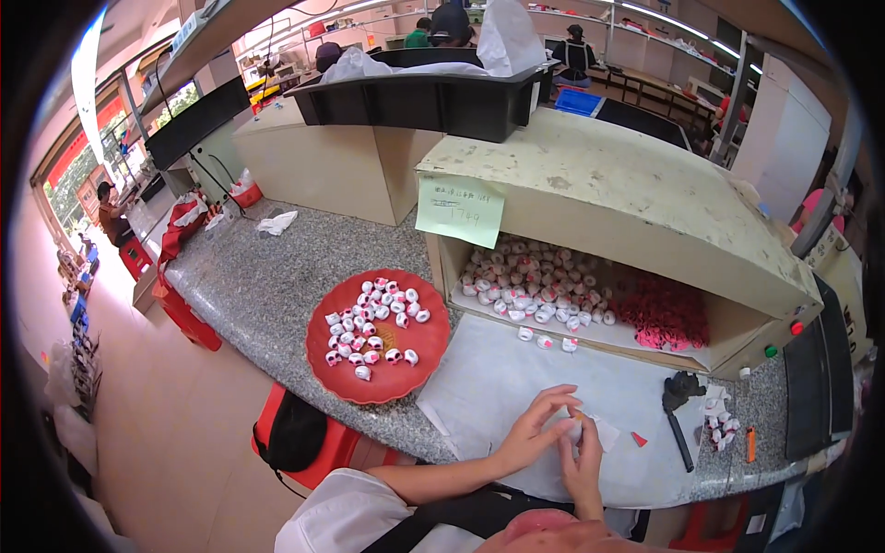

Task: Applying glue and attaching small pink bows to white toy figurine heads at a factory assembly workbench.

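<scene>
Above white paper (pixel 498 378) spread on the bench, my two hands meet. My left hand (pixel 535 431) is closed with its fingertips on a small white piece (pixel 575 430). From the other side my right hand (pixel 581 468) grips the same piece; the fingers cover most of it. It looks like the small white figure heads with pink and dark marks around it. Three such heads (pixel 545 342) stand along the far edge of the paper. A small red scrap (pixel 639 440) lies to the right of my hands.
Left of the paper, a red plate (pixel 378 387) holds several white heads. A cream box shelf (pixel 590 184) holds piles of white heads (pixel 525 276) and pink pieces (pixel 668 313). At right lie a black-handled tool (pixel 679 438), more heads (pixel 723 429) and an orange cutter (pixel 751 445).
</scene>
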Tool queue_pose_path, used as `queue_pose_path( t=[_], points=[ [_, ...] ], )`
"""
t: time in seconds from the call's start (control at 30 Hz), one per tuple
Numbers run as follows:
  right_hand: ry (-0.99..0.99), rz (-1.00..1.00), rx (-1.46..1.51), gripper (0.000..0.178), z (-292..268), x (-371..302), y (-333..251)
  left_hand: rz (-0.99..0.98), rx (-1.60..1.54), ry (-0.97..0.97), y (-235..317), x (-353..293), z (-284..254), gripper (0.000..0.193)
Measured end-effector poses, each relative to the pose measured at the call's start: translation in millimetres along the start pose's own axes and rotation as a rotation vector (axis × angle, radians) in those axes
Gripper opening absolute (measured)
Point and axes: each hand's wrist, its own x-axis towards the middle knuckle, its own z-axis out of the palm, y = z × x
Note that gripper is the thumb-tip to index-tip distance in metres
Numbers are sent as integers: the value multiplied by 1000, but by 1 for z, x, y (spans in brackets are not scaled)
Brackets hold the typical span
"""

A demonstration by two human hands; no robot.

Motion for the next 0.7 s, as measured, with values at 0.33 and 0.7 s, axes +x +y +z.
queue_pose_path(
  t=[0.33,0.7],
  points=[
    [385,147,184,40,-1,-13,8,37,455,4,64,30,-73,20],
    [432,135,128,38,-2,-14,21,254,1158,-309,73,18,-92,30]
  ],
)
